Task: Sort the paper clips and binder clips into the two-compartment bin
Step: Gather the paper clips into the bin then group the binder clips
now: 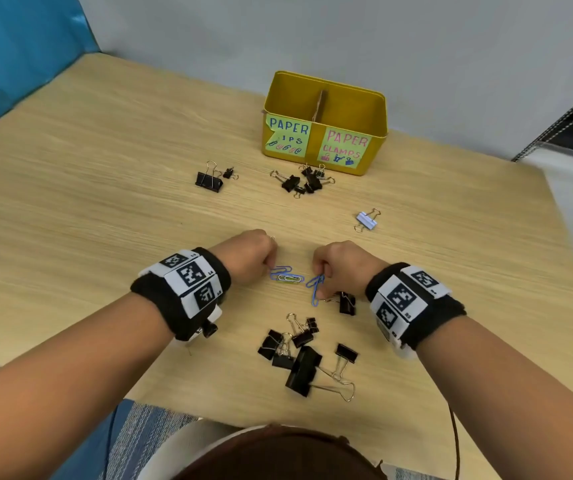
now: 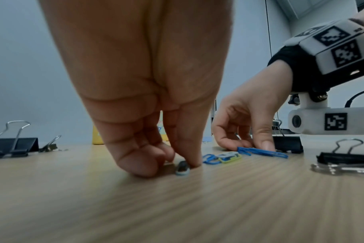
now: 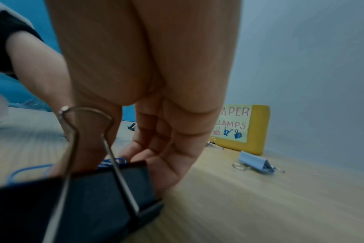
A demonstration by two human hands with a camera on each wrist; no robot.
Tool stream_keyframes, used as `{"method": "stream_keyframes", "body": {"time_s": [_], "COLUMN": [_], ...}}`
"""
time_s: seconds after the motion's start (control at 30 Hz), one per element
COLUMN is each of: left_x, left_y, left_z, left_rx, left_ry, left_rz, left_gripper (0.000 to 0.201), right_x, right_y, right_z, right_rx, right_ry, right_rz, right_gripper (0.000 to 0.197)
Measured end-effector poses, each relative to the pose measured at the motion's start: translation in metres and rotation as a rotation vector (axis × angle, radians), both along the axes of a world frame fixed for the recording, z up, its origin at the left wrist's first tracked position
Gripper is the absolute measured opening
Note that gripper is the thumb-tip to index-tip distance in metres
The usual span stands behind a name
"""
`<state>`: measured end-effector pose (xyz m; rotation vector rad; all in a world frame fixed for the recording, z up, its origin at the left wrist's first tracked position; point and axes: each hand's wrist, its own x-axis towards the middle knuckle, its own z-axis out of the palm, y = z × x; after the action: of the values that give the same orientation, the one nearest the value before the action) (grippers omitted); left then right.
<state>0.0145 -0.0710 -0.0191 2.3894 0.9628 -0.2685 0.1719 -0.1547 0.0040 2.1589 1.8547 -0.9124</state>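
Blue paper clips are pinched on the tabletop by the right hand; a small clip is pinched by the left hand. Light, thin, slippery wire is judged best nipped at a raised edge. The yellow bin stands well apart.

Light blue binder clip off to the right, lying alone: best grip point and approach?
Pinch the light blue binder clip across its folded body, coming straight down from above. It lies on its side on the table with nothing touching it, so both long faces look reachable. Its wire handles are splayed out flat, thin and springy, probably a poorer hold than the body.
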Motion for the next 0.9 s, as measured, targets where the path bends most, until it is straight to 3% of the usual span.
{"method": "stream_keyframes", "body": {"time_s": [0.13,0.23,0.33,0.43,0.57,0.63,0.73,0.83,0.9], "left_x": [-0.005,-0.009,-0.007,-0.006,-0.006,-0.004,0.002,0.009,0.012], "left_y": [0.0,0.002,0.003,0.005,0.006,0.009,0.016,0.021,0.023], "left_z": [-0.001,-0.002,-0.002,-0.002,-0.003,0.0,0.006,0.006,0.004], "left_rx": [0.021,0.043,0.031,-0.006,0.003,0.014,0.012,0.011,0.002], "left_ry": [-0.013,-0.015,-0.022,-0.001,0.064,0.006,-0.103,-0.073,-0.052], "left_rz": [0.091,0.182,0.215,0.209,0.114,0.085,0.07,0.027,0.048], "left_gripper": [0.025,0.032,0.024,0.012,0.012,0.011,0.02,0.038,0.036], "right_x": [0.003,0.003,0.003,0.003,-0.001,-0.004,-0.007,-0.008,-0.008], "right_y": [-0.001,-0.001,-0.001,0.0,0.001,0.002,0.004,0.005,0.004], "right_z": [-0.005,-0.005,-0.005,-0.006,-0.005,-0.004,-0.002,-0.002,-0.002], "right_rx": [0.034,0.07,0.071,0.029,0.004,0.017,0.034,0.027,0.019], "right_ry": [0.032,0.036,0.03,0.016,-0.016,-0.017,0.008,0.033,0.03], "right_rz": [-0.062,-0.061,-0.033,-0.01,0.045,0.063,0.066,0.042,0.058], "right_gripper": [0.021,0.025,0.024,0.018,0.011,0.009,0.016,0.019,0.02]}}
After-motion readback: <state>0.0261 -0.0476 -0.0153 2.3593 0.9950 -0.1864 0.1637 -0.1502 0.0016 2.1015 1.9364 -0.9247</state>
